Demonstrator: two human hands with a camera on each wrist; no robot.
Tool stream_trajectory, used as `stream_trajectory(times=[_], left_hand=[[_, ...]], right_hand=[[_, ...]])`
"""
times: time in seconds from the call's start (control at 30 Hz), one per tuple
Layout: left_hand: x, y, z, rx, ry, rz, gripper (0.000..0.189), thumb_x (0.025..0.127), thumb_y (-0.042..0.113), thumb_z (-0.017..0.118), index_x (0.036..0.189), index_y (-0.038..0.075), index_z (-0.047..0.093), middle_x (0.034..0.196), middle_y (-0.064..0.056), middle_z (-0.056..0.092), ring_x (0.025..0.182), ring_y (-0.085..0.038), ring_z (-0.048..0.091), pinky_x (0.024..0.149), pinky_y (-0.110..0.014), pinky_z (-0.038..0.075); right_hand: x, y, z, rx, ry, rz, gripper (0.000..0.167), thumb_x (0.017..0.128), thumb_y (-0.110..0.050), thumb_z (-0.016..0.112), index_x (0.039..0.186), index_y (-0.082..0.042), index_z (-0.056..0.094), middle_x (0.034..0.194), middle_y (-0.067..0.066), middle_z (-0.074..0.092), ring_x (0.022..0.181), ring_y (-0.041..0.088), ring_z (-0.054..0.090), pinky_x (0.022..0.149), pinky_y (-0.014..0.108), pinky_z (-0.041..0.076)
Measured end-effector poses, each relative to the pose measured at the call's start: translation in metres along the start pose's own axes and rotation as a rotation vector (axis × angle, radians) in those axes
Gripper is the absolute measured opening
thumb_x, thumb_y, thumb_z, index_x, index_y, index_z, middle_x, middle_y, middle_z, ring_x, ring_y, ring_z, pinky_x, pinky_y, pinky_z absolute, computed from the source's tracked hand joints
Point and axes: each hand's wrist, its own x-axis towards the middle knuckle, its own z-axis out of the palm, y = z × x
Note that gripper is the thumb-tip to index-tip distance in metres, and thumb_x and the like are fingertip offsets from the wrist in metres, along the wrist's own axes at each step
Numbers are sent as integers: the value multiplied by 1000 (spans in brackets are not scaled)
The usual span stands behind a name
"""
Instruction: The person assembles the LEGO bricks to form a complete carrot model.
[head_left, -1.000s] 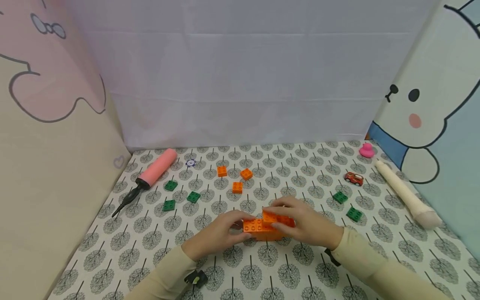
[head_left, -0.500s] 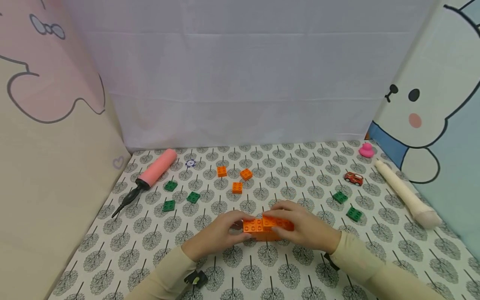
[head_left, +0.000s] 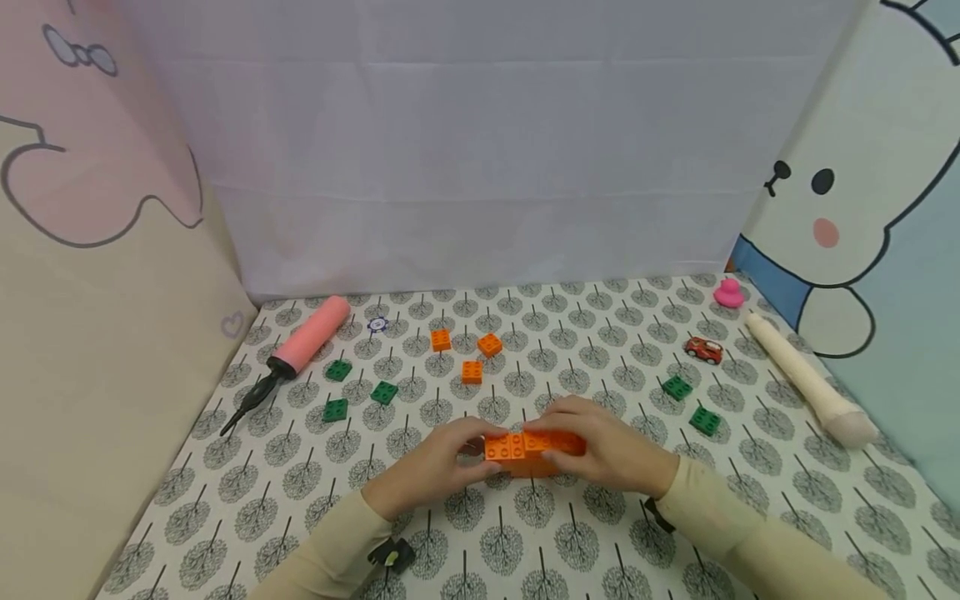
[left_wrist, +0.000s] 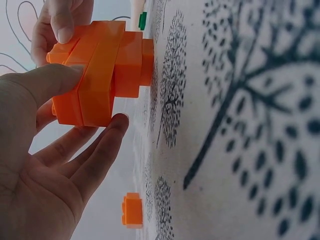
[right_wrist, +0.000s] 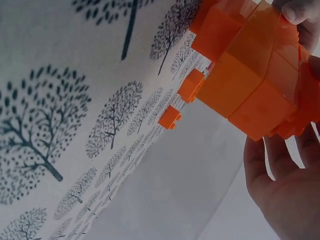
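A stack of orange building bricks (head_left: 498,448) stands low over the cloth in the middle of the head view. My left hand (head_left: 447,462) grips its left end between thumb and fingers; the left wrist view shows the thumb (left_wrist: 60,85) on the side of the stacked bricks (left_wrist: 100,75). At the right end, my right hand (head_left: 611,446) holds the upper brick, fingers behind and thumb in front. In the right wrist view the stack (right_wrist: 250,75) hides part of the fingers. A narrower block juts from the underside, close to the cloth.
Beyond the hands lie loose orange bricks (head_left: 472,372). Green bricks lie left (head_left: 335,410) and right (head_left: 705,420). A pink balloon pump (head_left: 309,337) lies at far left. At right are a red toy car (head_left: 703,350), pink duck (head_left: 729,293) and cream-coloured stick (head_left: 806,379).
The upper orange brick under my right hand has come down slightly and left onto the stack. My left hand keeps its grip. The head view has shifted a little.
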Motion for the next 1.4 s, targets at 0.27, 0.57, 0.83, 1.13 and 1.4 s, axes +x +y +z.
stream_trajectory(times=[0.27, 0.57, 0.83, 1.13, 1.4], left_hand=[[1, 0, 0, -2, 5, -9, 44, 91, 26, 73, 132, 19, 60, 126, 6, 63, 107, -6, 62, 95, -21, 53], [1, 2, -2, 0, 4, -15, 44, 91, 27, 73, 132, 19, 60, 127, 5, 63, 106, -6, 62, 95, -22, 52], [1, 2, -2, 10, -1, -26, 44, 91, 26, 73, 133, 19, 60, 127, 4, 63, 107, -6, 62, 95, -22, 53], [1, 4, -2, 26, 0, -25, 45, 91, 28, 73, 133, 19, 60, 127, 4, 63, 106, -6, 61, 96, -23, 52], [0, 5, -2, 34, -6, -40, 45, 91, 28, 73, 134, 20, 60, 129, 5, 62, 107, -5, 61, 97, -24, 52]], right_hand=[[3, 4, 0, -1, -5, -61, 38, 89, -16, 72, 127, -15, 68, 117, -9, 64, 104, 8, 58, 91, 33, 54], [6, 4, -3, -67, 15, -114, 38, 87, -18, 74, 125, -16, 69, 116, -9, 66, 105, 10, 59, 94, 40, 51], [2, 3, -2, -97, 11, -62, 40, 89, -25, 74, 128, -20, 68, 119, -9, 63, 109, 10, 56, 96, 41, 51], [-6, 3, -1, -78, -56, 67, 47, 93, -31, 70, 138, -22, 60, 131, -4, 59, 114, 15, 58, 95, 41, 55], [-23, 11, -4, -48, -23, 139, 55, 90, -32, 73, 142, -22, 56, 130, -2, 62, 114, 14, 60, 96, 43, 55]])
